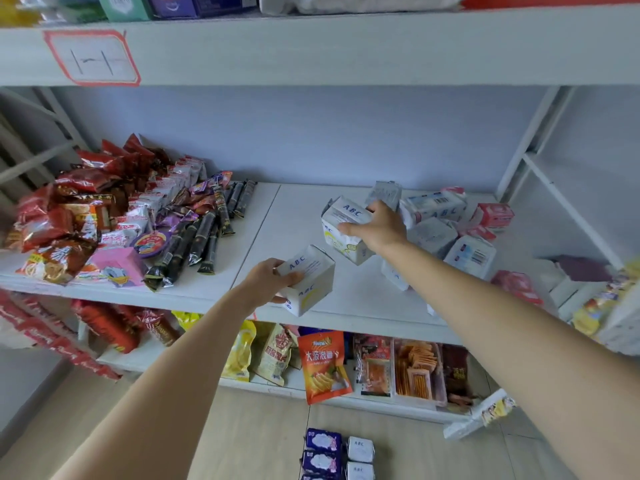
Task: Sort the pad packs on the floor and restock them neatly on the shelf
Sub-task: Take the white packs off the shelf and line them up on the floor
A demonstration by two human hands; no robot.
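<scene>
gripping white pack (pixel 308 278), left hand (pixel 268 280) at shelf (pixel 363 299) edge; right hand (pixel 379 225) outstretched, clasping another pack (pixel 341 221).

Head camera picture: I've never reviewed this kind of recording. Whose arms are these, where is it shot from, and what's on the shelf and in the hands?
No machine here: a person wears one camera on the head, looking down at their own arms. The left hand grips a white ABC pad pack at the front of the middle shelf. The right hand holds another ABC pack further back, beside a loose pile of pad packs. Snack packets fill the shelf's left. More packs wait on the floor.
</scene>
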